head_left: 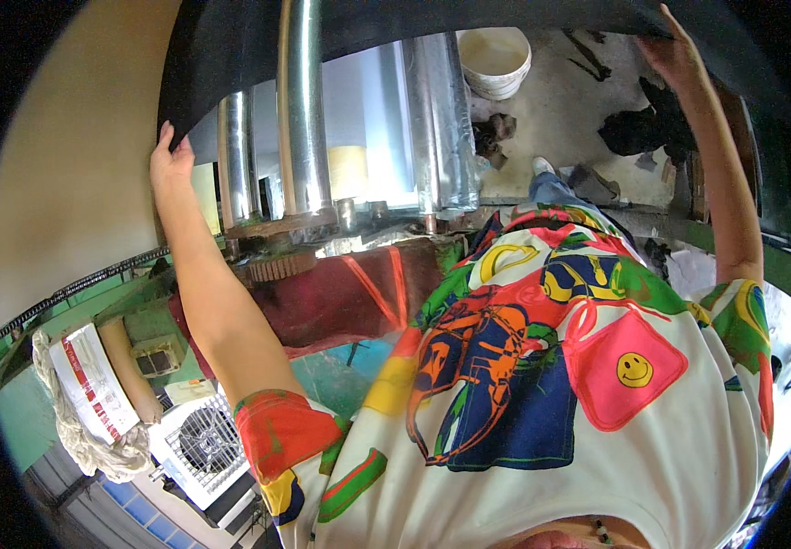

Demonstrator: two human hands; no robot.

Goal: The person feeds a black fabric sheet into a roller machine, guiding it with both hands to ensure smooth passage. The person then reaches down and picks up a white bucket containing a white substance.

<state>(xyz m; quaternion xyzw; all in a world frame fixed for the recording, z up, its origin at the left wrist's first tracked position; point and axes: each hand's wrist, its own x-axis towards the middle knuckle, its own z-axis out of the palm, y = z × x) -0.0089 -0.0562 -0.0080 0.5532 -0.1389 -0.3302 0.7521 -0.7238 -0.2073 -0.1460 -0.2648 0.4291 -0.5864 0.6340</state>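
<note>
Two bare hands reach far apart along one black sheet [468,16], which spans the top of the view above the metal rollers. The left hand [173,163] is narrowed on the sheet's lower left corner, fingertips gripping its edge. The right hand [674,59] lies against the sheet's lower edge toward the right, one digit pointing up; whether it is closed on the material, I cannot tell.

Beneath the sheet's left half stand a bright steel roller [302,128], a thinner roller [238,151] beside it and a film-wrapped roll [446,119]. A white bucket [496,86] sits on the concrete floor [555,101], just beyond that roll's right edge. Maroon cloth [313,302] drapes over the near edge of the green machine frame [327,380].

The step in hand appears to be spreading the sheet across the rollers; the next move seems to call for even tension from both hands.
</note>
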